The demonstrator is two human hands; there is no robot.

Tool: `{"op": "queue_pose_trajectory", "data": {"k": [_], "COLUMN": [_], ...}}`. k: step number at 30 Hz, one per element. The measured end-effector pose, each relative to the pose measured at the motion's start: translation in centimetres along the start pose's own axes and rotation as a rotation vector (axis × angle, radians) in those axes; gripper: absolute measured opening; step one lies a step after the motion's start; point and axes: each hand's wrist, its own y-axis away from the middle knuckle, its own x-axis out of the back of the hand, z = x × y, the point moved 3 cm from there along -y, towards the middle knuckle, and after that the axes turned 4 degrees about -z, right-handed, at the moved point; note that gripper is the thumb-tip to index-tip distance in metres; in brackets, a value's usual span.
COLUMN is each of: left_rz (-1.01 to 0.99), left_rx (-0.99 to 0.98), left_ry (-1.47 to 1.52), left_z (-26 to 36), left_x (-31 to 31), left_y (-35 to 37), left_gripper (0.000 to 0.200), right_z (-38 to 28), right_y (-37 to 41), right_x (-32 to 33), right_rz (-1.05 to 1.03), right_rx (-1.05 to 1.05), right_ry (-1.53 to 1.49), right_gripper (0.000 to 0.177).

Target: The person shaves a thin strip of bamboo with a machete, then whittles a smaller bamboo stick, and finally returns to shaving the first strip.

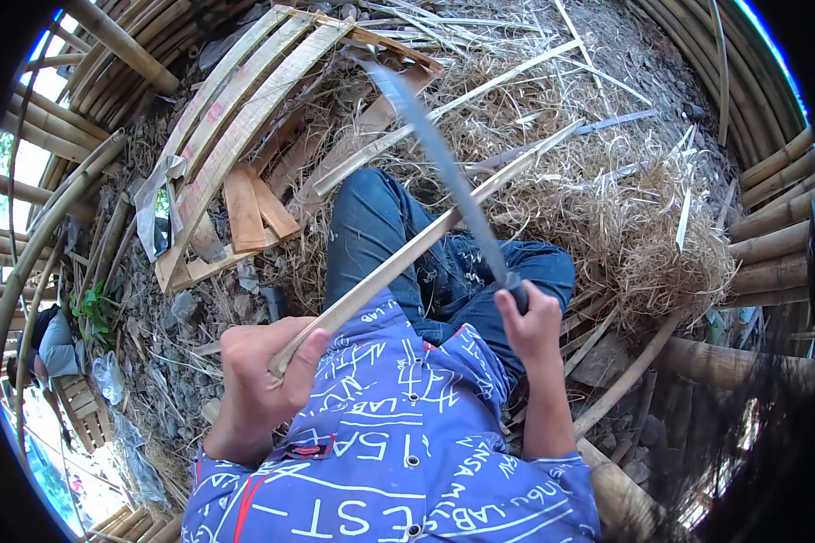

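My left hand (267, 371) is closed round the near end of a long bamboo strip (389, 267), which slants up and away to the right across my lap. In my right hand (532, 324) is the dark handle of a long-bladed knife (444, 163). Its grey blade points forward and a little left, and crosses over the strip near the strip's middle in this view. Below both tools are my crossed legs in blue jeans (362, 226).
Curly bamboo shavings (625, 226) lie heaped ahead and to the right. Another pale strip (453, 104) lies beyond my knees. A slatted wooden pallet (235, 118) rests at the front left beside short boards (255, 208). Bamboo pole walls (774, 240) curve around both sides.
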Motion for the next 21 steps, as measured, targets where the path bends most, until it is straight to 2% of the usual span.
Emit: {"op": "queue_pose_trajectory", "data": {"k": [4,5,7,8,11,13,14,16,18,19,21], "left_rz": [-0.031,-0.024,-0.112,-0.116,-0.069,-0.07,-0.077,-0.104,-0.004,-0.026,0.044], "left_rx": [-0.01,-0.01,-0.208,-0.191,-0.068,-0.125,-0.174,-0.141,-0.182,-0.199,0.036], "left_ry": [-0.022,-0.019,-0.114,-0.114,-0.084,-0.134,-0.181,-0.182,-0.246,-0.243,-0.127], "left_z": [0.0,0.2,1.5,1.6,2.0,2.3,2.5,2.8,2.8,2.6,1.4], "left_x": [0.4,0.3,-0.2,-0.2,0.1,0.1,0.1,0.0,-0.3,-0.6,-0.7], "left_y": [-0.3,-0.4,-0.9,-0.8,-1.2,-1.4,-1.4,-1.3,-1.3,-1.1,-0.5], "left_gripper": [0.011,0.011,0.011,0.011,0.009,0.009,0.009,0.01,0.011,0.011,0.012], "right_z": [9.5,11.4,11.2,11.2,8.9,7.3,6.2,1.7,-3.0,-4.7,-7.6], "right_y": [-2.2,-2.0,-2.8,-2.4,-1.6,-1.0,-0.2,0.7,1.3,1.6,2.2], "right_x": [1.1,1.5,1.9,1.5,0.3,-1.1,-1.8,-1.6,-0.9,-0.6,0.0], "right_rz": [0.151,0.172,0.185,0.172,0.18,0.167,0.088,0.013,-0.026,-0.068,-0.125], "right_rx": [-0.263,-0.25,-0.223,-0.24,-0.232,-0.148,-0.184,-0.121,0.027,0.083,0.22], "right_ry": [0.0,-0.003,-0.006,-0.05,-0.137,-0.283,-0.444,-0.468,-0.397,-0.345,-0.276], "right_gripper": [0.058,0.058,0.058,0.058,0.057,0.055,0.054,0.049,0.043,0.042,0.042]}}
